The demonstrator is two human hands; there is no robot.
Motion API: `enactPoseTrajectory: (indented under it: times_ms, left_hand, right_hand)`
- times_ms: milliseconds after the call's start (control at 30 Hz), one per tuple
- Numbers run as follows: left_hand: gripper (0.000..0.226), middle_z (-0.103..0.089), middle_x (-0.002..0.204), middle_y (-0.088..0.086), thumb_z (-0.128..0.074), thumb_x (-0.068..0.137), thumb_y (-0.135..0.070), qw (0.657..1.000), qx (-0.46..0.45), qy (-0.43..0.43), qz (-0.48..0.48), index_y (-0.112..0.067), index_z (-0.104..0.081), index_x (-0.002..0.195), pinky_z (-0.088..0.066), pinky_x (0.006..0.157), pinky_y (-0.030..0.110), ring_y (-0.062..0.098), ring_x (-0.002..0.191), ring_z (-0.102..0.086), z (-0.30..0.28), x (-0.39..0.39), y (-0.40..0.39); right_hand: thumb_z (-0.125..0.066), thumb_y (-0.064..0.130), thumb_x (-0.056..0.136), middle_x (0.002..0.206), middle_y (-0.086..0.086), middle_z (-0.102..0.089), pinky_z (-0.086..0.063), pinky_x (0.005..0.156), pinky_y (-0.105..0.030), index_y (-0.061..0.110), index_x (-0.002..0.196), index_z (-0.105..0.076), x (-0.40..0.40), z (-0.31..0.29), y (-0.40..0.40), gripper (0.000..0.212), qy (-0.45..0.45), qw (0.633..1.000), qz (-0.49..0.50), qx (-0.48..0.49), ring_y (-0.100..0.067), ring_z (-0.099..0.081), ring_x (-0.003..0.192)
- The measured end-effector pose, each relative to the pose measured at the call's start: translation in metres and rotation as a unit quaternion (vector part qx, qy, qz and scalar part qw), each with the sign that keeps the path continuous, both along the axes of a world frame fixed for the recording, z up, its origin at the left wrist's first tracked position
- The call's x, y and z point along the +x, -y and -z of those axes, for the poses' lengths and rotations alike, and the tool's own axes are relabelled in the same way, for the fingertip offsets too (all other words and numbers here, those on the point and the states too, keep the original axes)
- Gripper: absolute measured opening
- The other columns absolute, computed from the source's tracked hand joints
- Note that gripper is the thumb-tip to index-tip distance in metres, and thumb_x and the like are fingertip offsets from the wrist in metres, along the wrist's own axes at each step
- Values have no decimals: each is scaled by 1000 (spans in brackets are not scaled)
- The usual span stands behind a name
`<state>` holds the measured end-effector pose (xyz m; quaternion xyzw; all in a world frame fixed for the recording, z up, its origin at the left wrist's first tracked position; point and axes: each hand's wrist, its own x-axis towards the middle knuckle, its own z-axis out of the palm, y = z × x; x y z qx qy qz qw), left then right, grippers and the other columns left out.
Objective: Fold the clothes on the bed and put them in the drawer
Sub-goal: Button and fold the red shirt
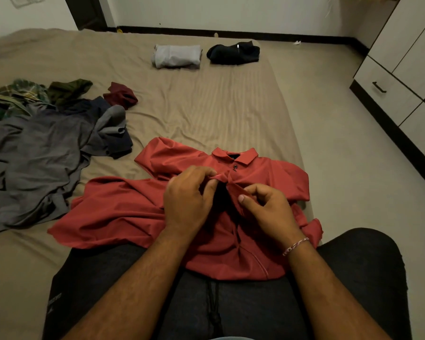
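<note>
Across the head view stretches a bed (206, 99) under a wrinkled tan sheet, set against a pale wall with a dark skirting board. To the right, beyond a strip of light floor, stands a white cabinet whose drawer (388, 94) carries a dark handle (379, 87). Near the far edge of the bed lie two folded items side by side but apart: a light grey folded garment (177, 55) and a black folded garment (233, 54). On the left sprawls an unfolded pile of clothes (39, 148) in grey, navy, green plaid, olive and maroon.

Right in front of the person, who sits with dark-trousered legs (255, 303) on the bed, a red polo shirt (113, 207) lies spread with its collar away from them and its hem draped over their lap. The left hand (187, 200) pinches the shirt's placket just below a dark button, fingers curled on the fabric. The right hand (268, 209) also pinches the placket, just beside the left, thumb over the cloth. A woven bracelet (296, 246) circles the right wrist.

Pale lettering shows on the left trouser leg, too blurred to read.
</note>
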<state>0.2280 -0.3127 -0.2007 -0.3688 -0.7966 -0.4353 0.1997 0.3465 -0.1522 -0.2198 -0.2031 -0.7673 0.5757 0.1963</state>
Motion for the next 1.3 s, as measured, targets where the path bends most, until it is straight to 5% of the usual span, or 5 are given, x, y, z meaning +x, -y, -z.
enactPoseTrajectory:
  times_ms: [467, 767, 900, 1033, 1300]
  left_hand:
    - [31, -64, 98, -7, -61, 81, -7, 985, -148, 60, 63, -24, -73, 104, -48, 80, 28, 14, 91, -62, 2, -43, 27]
    - [86, -64, 132, 12, -64, 91, -24, 795, -583, 109, 127, -38, -17, 161, -52, 83, 44, 37, 113, -65, 32, -39, -55]
    - [93, -66, 124, 14, -57, 94, -25, 860, -497, 95, 58, -40, 4, 163, -48, 73, 42, 37, 101, -68, 37, -58, -80]
    - [52, -68, 119, 8, -54, 95, -32, 945, -315, 87, -7, -34, -46, 146, -55, 78, 46, 38, 101, -69, 24, -79, -69]
    - [10, -73, 83, -10, -76, 87, -27, 986, -150, 73, 14, -29, -74, 97, -55, 73, 33, 13, 77, -67, -7, -81, -14]
  right_hand:
    - [-79, 13, 89, 69, -4, -69, -50, 58, -26, 5, 83, -73, 6, 14, -30, 12, 106, 993, 42, -37, -9, -59, 59]
    - [-75, 16, 92, 76, -1, -67, -55, 75, -39, 18, 73, -64, -58, 50, -33, 22, 182, 982, -21, 36, -15, -60, 70]
    - [-76, 14, 91, 97, -4, -63, -49, 84, -38, 24, 70, -61, -85, 53, -55, 27, 132, 989, 13, 73, -16, -61, 85]
    - [-76, 11, 89, 123, -3, -63, -42, 106, -32, 28, 71, -60, -88, 33, -75, 30, 73, 984, 67, 145, -18, -57, 124]
    - [-84, 20, 85, 62, 5, -57, -39, 53, -20, 6, 73, -69, -17, 10, -92, 25, 55, 990, 111, 63, -4, -45, 55]
